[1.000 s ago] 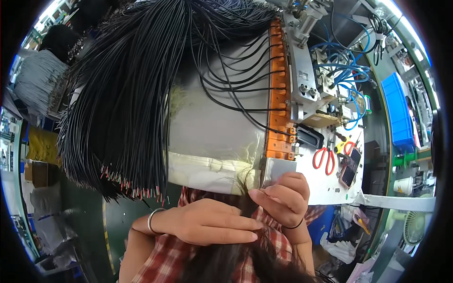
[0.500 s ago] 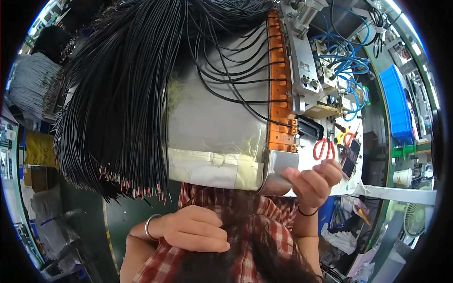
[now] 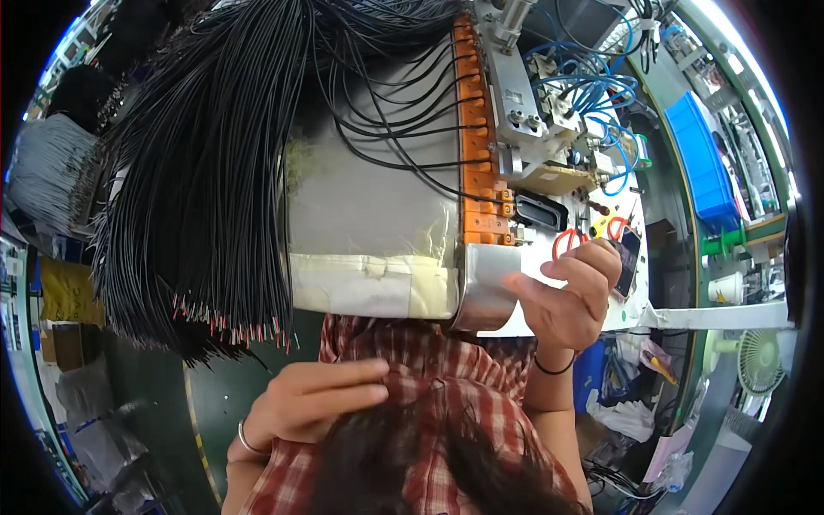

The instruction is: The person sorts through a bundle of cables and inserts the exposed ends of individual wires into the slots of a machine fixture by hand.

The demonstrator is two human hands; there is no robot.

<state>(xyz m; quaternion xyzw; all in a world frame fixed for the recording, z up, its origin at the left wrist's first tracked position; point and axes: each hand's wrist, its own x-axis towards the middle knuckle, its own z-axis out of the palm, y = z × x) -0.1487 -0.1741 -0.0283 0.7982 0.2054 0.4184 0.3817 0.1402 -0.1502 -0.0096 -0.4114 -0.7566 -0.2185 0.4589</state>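
My left hand (image 3: 322, 397) hovers in front of the checked shirt, its fingers stretched out and nothing visible in it. My right hand (image 3: 571, 296) is raised beside the silver metal end plate (image 3: 491, 279), fingers half curled, with a gap between thumb and fingertips. The thumb tip overlaps the plate's edge; whether it touches, I cannot tell. Behind that plate runs a row of orange blocks (image 3: 475, 154), with black wires leading into several of them. A thick bundle of black wires (image 3: 206, 189) hangs at the left, its lower ends showing red and white tips.
Between bundle and blocks lies a grey surface (image 3: 369, 202) with a taped, cream front edge (image 3: 369, 283). To the right are metal cylinders with blue tubes (image 3: 596, 94), a black tray (image 3: 541, 212), red-handled scissors (image 3: 565, 242) and a phone (image 3: 627, 262). A blue bin (image 3: 702, 159) stands farther right.
The view has shifted, so the bench appears farther left and higher. My left hand's fingers have straightened. My right thumb has spread away from the curled fingers.
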